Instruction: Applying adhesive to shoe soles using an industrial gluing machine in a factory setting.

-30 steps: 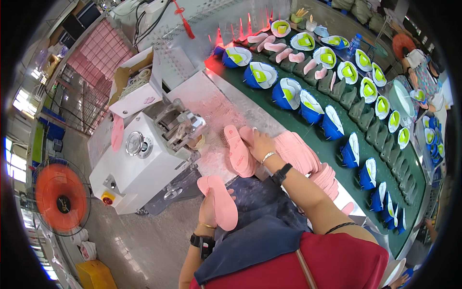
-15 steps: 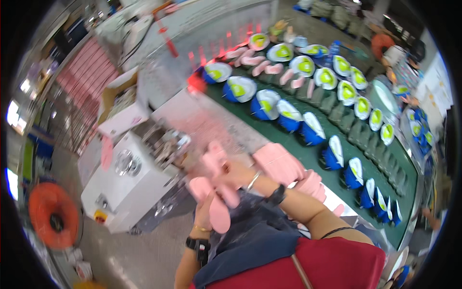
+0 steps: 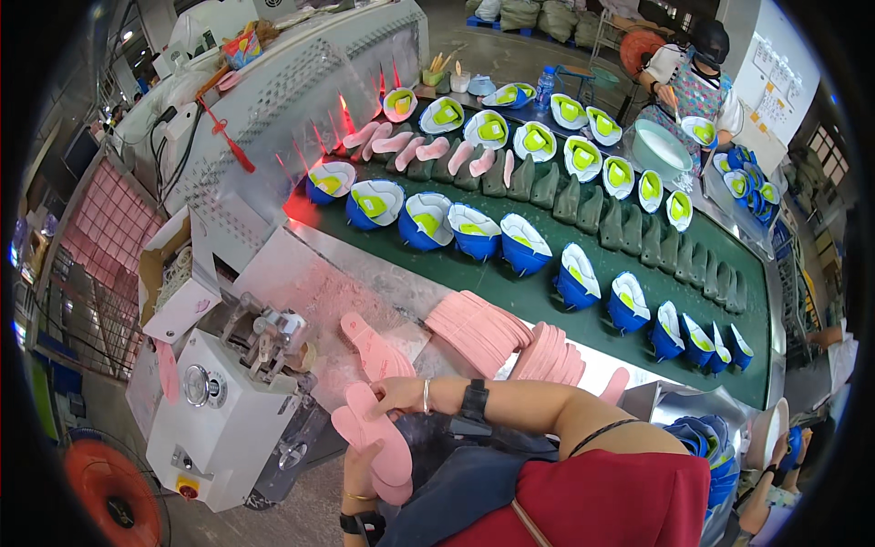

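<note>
Held: pink insoles [image 3: 390, 456], overlapping, between white machine [image 3: 219, 410] and our body. Our left hand [image 3: 362, 463] curls around them; our right hand [image 3: 399, 396], fingers partly bent, pinches the upper one. Beside, we list stacked pink insoles [image 3: 478, 330] on the worktable [image 3: 401, 273].

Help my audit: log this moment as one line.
left grip: holding pink insoles; right grip: holding them too; insole stack: on tabletop
</note>
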The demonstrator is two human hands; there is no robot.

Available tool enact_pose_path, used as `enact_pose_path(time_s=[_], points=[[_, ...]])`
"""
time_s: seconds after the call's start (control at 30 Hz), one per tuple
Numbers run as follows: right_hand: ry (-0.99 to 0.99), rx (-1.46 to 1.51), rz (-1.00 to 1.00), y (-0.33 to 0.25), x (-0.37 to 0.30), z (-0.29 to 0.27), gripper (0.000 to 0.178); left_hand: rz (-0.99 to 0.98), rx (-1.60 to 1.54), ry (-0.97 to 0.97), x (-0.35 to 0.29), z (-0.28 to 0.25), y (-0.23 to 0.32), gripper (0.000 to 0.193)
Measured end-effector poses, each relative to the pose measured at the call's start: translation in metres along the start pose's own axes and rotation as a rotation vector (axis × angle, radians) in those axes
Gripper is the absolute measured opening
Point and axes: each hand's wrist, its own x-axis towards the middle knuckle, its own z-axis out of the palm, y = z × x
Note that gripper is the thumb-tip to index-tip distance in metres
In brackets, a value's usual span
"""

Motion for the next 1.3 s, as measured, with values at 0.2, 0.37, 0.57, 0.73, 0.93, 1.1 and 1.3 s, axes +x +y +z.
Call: enact_pose_path(time_s=[0.2,0.37,0.57,0.73,0.93,1.1,1.3], points=[[0.267,-0.837,-0.471,0.001,-0.022,0.015,0.036,-0.195,-0.087,0.138,-0.002,-0.001,-0.005,0.041],[0.236,-0.432,-0.106,-0.014,-0.016,0.013,0.042,-0.019,-0.240,-0.017,0.003,0.010,0.005,0.043],[0.411,-0.531,-0.285,-0.015,-0.015,0.023,0.043,-0.060,-0.365,-0.031,0.014,0.007,0.020,0.050],[0.331,-0.457,-0.338,-0.001,-0.022,0.035,0.042,-0.033,-0.384,0.119,0.020,-0.002,0.011,0.044],[0.295,-0.482,-0.282,0.002,-0.024,0.041,0.042,-0.052,-0.283,0.114,0.020,-0.011,0.001,0.040],[0.427,-0.497,-0.412,-0.002,-0.028,0.044,0.042,0.007,-0.353,0.191,0.026,-0.011,-0.004,0.034],[0.422,-0.285,-0.288,0.002,-0.015,0.041,0.047,0.016,-0.381,0.179,0.031,-0.009,-0.007,0.036]])
